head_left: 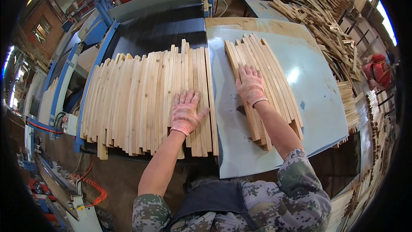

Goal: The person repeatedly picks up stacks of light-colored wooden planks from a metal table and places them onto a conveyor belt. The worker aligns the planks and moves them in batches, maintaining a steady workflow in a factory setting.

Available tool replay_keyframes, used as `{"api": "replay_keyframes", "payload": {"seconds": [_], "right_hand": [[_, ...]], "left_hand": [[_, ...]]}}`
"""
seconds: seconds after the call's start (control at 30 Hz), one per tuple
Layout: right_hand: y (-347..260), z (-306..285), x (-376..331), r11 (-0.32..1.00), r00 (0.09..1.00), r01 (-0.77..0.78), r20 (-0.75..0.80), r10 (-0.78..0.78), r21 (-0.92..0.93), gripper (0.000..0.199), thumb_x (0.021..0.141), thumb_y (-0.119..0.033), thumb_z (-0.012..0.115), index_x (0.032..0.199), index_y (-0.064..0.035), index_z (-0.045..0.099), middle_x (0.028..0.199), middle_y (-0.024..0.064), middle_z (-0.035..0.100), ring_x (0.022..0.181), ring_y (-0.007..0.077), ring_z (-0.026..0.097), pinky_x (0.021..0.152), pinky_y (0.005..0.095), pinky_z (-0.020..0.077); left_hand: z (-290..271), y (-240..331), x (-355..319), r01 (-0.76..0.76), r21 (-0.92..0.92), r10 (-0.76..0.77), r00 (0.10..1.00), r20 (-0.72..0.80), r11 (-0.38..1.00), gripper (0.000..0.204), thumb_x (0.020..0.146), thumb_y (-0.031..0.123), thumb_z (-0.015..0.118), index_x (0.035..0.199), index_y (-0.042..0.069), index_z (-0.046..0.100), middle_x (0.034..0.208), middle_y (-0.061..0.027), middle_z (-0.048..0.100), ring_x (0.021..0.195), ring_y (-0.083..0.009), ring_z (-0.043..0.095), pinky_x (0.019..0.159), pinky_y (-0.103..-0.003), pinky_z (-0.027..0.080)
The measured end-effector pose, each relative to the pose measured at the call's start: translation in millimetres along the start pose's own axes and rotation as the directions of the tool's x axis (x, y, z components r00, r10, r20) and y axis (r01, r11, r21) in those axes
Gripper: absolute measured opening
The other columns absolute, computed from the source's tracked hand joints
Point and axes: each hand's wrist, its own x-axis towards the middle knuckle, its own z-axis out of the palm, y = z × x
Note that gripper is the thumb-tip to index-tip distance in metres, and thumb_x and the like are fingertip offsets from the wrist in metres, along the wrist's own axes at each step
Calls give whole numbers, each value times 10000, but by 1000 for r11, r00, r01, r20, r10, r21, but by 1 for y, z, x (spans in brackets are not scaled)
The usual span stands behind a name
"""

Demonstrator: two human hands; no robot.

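Observation:
My left hand [186, 111], in a pink knitted glove, lies flat with fingers spread on the right part of a wide row of pale wooden slats [128, 99] laid side by side on a black machine bed [159, 34]. My right hand [251, 84], gloved the same way, rests flat on a smaller fanned bundle of wooden slats [274, 81] on a light blue-grey table [313, 99]. Neither hand grips a slat. Both bare forearms come up from the lower edge, with camouflage sleeves pushed back.
A blue-framed machine [103, 13] stands behind the black bed. Loose heaps of wooden slats [330, 30] fill the right side, with more stacks along the far right. A person in red [377, 71] sits at the right rim. An orange coiled hose [92, 187] hangs lower left.

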Motion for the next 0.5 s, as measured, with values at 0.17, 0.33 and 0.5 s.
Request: {"api": "replay_keyframes", "payload": {"seconds": [0.17,0.33,0.5], "right_hand": [[-75,-44,-25,973,979,41,184,-84,227,717,1013,-364,606,1634,-80,387,1528,213,587,1433,394,543,1195,507,425],[-129,-46,-35,923,870,-248,487,78,295,749,1025,-373,570,1679,-100,326,1294,270,720,1215,437,693,1079,525,520],[-131,-26,-37,950,909,-194,409,80,245,721,1026,-333,551,1662,-88,316,1167,280,757,1096,449,738,960,540,578]], "left_hand": [[5,-6,-2,-3,27,4,999,-39,1000,848,1004,671,555,1654,141,431,1741,-142,356,1624,-358,272,1345,-542,122],[1,-4,-4,-8,16,9,1000,-30,1000,793,1018,598,561,1654,142,432,1745,-153,354,1623,-361,295,1346,-537,122],[4,-3,-2,-37,-16,36,998,-57,999,761,1019,552,573,1651,150,439,1731,-145,375,1611,-363,309,1338,-536,147]]}}
